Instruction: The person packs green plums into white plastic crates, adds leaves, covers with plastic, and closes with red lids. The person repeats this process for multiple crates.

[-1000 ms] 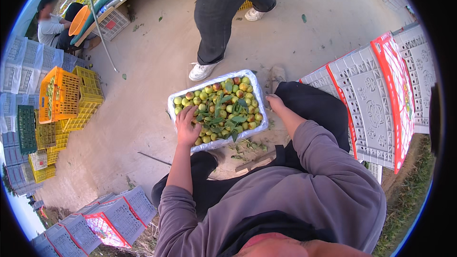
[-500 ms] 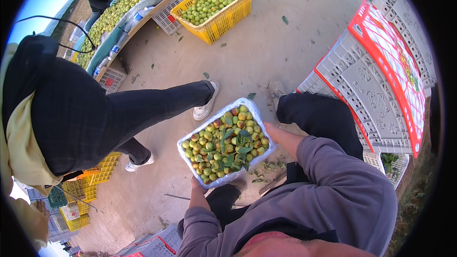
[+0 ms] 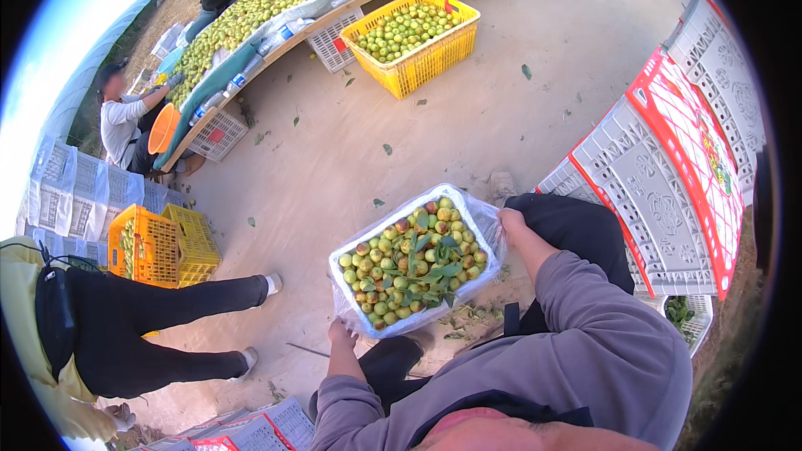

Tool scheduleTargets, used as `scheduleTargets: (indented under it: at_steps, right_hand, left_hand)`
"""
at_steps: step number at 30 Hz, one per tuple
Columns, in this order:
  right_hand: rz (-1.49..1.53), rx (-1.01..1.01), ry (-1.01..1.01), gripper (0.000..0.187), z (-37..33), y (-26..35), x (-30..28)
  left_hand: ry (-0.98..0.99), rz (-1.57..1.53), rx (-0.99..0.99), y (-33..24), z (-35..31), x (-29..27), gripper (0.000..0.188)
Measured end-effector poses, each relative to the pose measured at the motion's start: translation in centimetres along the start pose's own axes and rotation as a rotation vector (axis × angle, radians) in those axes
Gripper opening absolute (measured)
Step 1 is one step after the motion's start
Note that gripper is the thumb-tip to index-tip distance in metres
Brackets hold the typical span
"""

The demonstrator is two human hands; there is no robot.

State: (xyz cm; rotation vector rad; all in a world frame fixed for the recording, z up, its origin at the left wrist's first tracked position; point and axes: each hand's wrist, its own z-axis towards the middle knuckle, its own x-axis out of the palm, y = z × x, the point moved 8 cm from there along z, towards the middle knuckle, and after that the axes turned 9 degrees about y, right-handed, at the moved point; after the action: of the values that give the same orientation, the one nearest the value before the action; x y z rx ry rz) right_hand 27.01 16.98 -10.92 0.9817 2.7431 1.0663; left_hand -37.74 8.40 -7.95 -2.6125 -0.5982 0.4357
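Note:
In front of me is a white box (image 3: 342,263) full of green and reddish-brown jujubes (image 3: 386,266), with green leaves (image 3: 434,269) lying on top. A clear plastic liner (image 3: 487,215) hangs over its sides. At the box's right side my right hand (image 3: 511,224) is closed on the liner's edge. My left hand (image 3: 341,334) is closed on the liner by the near left corner; its fingertips are partly hidden by the film.
A yellow crate of green fruit (image 3: 409,58) stands before a long fruit-covered table (image 3: 276,12), where two people sit. Grey and red crates (image 3: 652,175) are stacked at right. Another person in dark trousers (image 3: 159,301) stands at left, near orange and yellow crates (image 3: 144,250).
My hands have moved outward from the box's sides, drawing the liner out. The person at left has stepped away from the box, uncovering crates and a seated person. My view has shifted.

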Motion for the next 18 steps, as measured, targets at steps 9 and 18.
scheduleTargets:
  at_steps: [9, 18]
  right_hand:
    - [-0.232, 0.127, 0.474, 0.013, -3.0, 7.8, 14.5]
    - [-0.886, -0.203, 0.483, 0.041, -8.4, 14.8, 7.2]
  left_hand:
    - [0.458, 0.342, 0.082, -9.9, -3.5, 7.0, 0.025]
    - [0.641, 0.115, 0.284, -12.7, -6.3, 1.9, 0.029]
